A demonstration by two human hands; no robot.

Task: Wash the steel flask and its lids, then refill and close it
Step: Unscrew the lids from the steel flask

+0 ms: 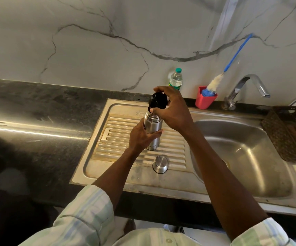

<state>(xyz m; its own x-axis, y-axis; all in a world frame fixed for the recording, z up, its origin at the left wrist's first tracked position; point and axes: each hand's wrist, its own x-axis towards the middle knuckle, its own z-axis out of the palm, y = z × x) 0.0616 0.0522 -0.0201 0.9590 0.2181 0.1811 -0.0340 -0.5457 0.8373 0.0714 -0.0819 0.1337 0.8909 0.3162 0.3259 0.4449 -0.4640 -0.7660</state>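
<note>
— Nearest us, what's that below the left hand [142,135]?

— Steel outer cap [160,164], dome up on the draining board [97,167].

— And the flask [153,131]?

— Standing on the ribs, long axis vertical, mouth up. Left fingers are wrapped round its body.

— The right hand [172,108]?

— Above the left, fingers clamped round the black inner lid [158,100], tilted at the flask's mouth. Sink basin [241,148] lies to its right.

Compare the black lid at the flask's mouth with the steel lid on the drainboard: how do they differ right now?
The black inner lid is dark, tilted at the steel flask mouth and gripped by the right hand. The steel cap is shiny metal and rests dome-up, untouched, on the drainboard in front of the flask. The black lid sits raised; the steel cap lies low. Both are round and off the flask, which the left hand steadies.
</note>
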